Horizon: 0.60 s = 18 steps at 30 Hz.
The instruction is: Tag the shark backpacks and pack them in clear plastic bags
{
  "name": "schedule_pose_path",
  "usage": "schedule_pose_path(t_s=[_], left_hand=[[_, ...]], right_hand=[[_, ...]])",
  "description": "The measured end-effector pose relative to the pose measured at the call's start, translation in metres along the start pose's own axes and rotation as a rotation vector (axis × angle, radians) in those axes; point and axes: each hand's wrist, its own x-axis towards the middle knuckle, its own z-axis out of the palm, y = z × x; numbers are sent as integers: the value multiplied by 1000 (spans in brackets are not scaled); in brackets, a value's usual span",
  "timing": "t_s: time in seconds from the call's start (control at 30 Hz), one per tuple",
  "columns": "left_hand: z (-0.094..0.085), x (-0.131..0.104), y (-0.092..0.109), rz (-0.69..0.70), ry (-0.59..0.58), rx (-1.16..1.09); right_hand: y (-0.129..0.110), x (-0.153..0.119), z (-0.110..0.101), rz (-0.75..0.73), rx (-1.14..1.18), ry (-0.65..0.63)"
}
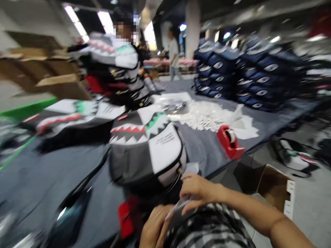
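My left hand [156, 225] and my right hand [195, 191] are close together at the table's near edge, both closed on a crumpled piece of clear plastic [179, 204]. Just beyond them a grey and white backpack [131, 158] with red and green zigzag teeth sits on the blue-grey cloth. The right hand is beside the backpack's lower right corner. A red object [126, 218] lies below the bag, left of my hands. The picture is smeared by motion.
A red tape dispenser [230, 142] stands near the right edge, before a heap of white pieces [207, 115]. Another backpack [64, 117] lies left. Stacked blue bags [217, 69] stand behind. An open carton [275, 187] is on the floor right. A person [173, 51] is in the background.
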Motion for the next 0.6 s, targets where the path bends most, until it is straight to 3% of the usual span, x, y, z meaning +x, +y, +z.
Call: schedule_pose_path(t_s=[0.1, 0.23, 0.43, 0.53, 0.6], left_hand=[[-3, -9, 18, 147, -61, 104], [-2, -1, 19, 279, -41, 222], [-2, 6, 25, 365, -128, 260], [-7, 7, 29, 312, -179, 141], [-10, 5, 28, 191, -147, 27]], right_hand=[[-2, 11, -8, -40, 113, -92], [-1, 21, -16, -88, 282, -205], [-11, 22, -29, 27, 487, -357], [-12, 23, -35, 66, 461, -416], [-11, 24, -36, 31, 469, -433]])
